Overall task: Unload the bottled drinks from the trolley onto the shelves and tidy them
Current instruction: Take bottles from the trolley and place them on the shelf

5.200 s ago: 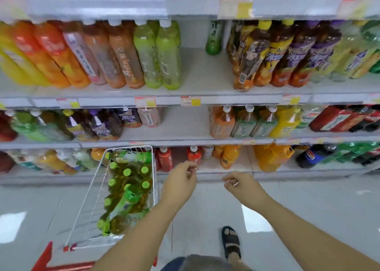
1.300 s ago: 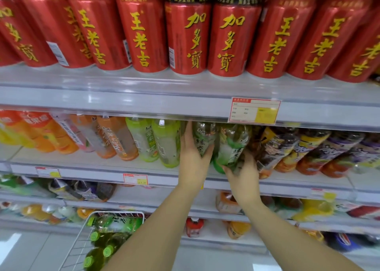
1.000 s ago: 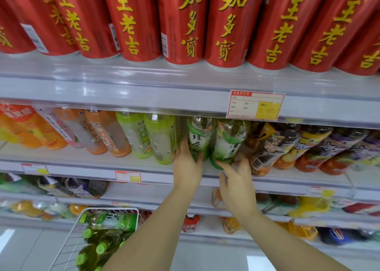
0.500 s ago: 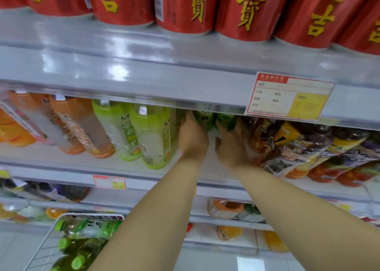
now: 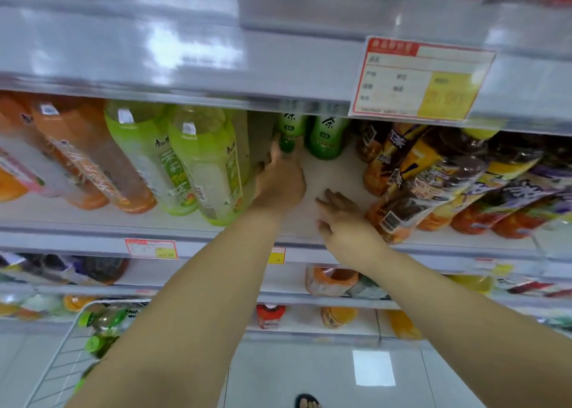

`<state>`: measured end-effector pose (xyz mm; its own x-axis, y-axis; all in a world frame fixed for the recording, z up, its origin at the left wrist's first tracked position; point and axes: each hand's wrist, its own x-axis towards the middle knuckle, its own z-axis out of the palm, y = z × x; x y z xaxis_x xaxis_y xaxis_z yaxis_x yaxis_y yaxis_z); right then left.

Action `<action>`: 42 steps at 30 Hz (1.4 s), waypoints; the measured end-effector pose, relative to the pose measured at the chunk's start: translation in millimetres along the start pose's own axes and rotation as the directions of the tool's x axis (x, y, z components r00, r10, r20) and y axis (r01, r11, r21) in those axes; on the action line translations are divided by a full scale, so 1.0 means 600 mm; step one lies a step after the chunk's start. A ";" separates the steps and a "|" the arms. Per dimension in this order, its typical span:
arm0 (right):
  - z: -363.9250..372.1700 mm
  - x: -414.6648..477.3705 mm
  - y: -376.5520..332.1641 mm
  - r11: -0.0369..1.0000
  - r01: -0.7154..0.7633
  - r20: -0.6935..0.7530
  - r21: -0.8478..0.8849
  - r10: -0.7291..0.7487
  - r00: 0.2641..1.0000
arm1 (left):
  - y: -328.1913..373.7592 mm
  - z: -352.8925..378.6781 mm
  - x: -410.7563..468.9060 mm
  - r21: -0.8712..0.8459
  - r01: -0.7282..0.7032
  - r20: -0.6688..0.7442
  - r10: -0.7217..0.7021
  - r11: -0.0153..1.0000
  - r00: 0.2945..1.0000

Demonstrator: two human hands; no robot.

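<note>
**A:** Where are the hands?

**B:** Apart. The left hand (image 5: 280,182) reaches deep into the shelf (image 5: 335,174), fingers closed round the base of the left green tea bottle (image 5: 289,130) at 12 o'clock. The right hand (image 5: 344,222) hovers at its 4 o'clock, spread and empty.

**A:** And the step?

**B:** Probably seating it upright, label forward, level with the right green tea bottle (image 5: 326,138) at its 3 o'clock. More wait in the trolley (image 5: 58,365) at 7 o'clock.
</note>
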<state>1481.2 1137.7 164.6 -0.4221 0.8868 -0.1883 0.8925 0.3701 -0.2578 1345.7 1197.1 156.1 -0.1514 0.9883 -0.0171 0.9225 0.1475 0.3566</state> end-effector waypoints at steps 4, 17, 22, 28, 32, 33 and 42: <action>-0.001 0.005 0.001 1.000 -0.005 0.028 0.000 0.005 1.000 | -0.001 -0.010 0.032 -0.029 -0.025 0.032 0.026 0.999 0.999; 0.050 -0.101 -0.124 0.934 0.321 -0.310 0.156 -0.263 0.914 | -0.162 -0.028 -0.399 -0.546 -0.117 -0.285 -0.052 0.830 0.957; 0.164 -0.149 -0.262 0.838 0.499 -0.157 0.222 -0.474 0.866 | -0.322 0.016 -0.602 -0.560 0.325 -0.194 -0.502 0.762 0.843; 0.326 -0.170 -0.387 0.790 0.505 0.167 0.348 -0.582 0.796 | -0.443 0.063 -0.790 -0.492 0.672 -0.080 -0.798 0.553 0.598; 0.439 -0.161 -0.441 0.820 0.493 0.307 0.291 -0.568 0.763 | -0.513 0.111 -0.867 -0.358 0.766 -0.080 -0.835 0.534 0.544; 0.466 -0.153 -0.449 0.834 0.482 0.349 0.270 -0.551 0.758 | -0.528 0.123 -0.877 -0.321 0.773 -0.069 -0.828 0.547 0.557; 0.640 -0.067 -0.480 0.834 0.551 0.457 -0.041 -0.474 0.752 | -0.564 0.193 -0.891 -0.155 0.708 -0.287 -0.717 0.689 0.636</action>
<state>1180.1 889.1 -117.3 -0.8137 0.3652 -0.4523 0.5181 0.8083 -0.2795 1155.5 623.5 -63.8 -0.8593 0.5115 0.0012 0.4739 0.7953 0.3781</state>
